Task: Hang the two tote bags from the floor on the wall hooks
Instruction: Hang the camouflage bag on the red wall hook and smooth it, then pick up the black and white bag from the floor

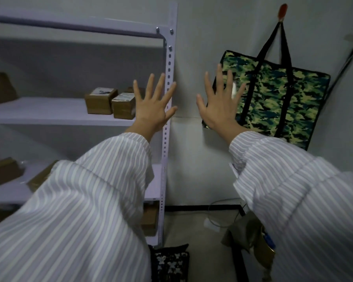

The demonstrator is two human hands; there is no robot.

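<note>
A green camouflage tote bag (281,98) hangs by its black straps from a red wall hook (282,11) at the upper right. A dark bag with a black-and-white pattern (170,263) lies on the floor at the bottom centre, partly hidden by my left sleeve. My left hand (153,107) is raised with its fingers spread, in front of the shelf post, and holds nothing. My right hand (220,104) is also raised and spread, overlapping the camouflage bag's left edge, and holds nothing.
A grey metal shelving unit (166,119) fills the left side, with small cardboard boxes (112,103) on its shelves. A beige bag or cloth (243,231) and cables lie on the floor at lower right. A dark rod leans at the far right.
</note>
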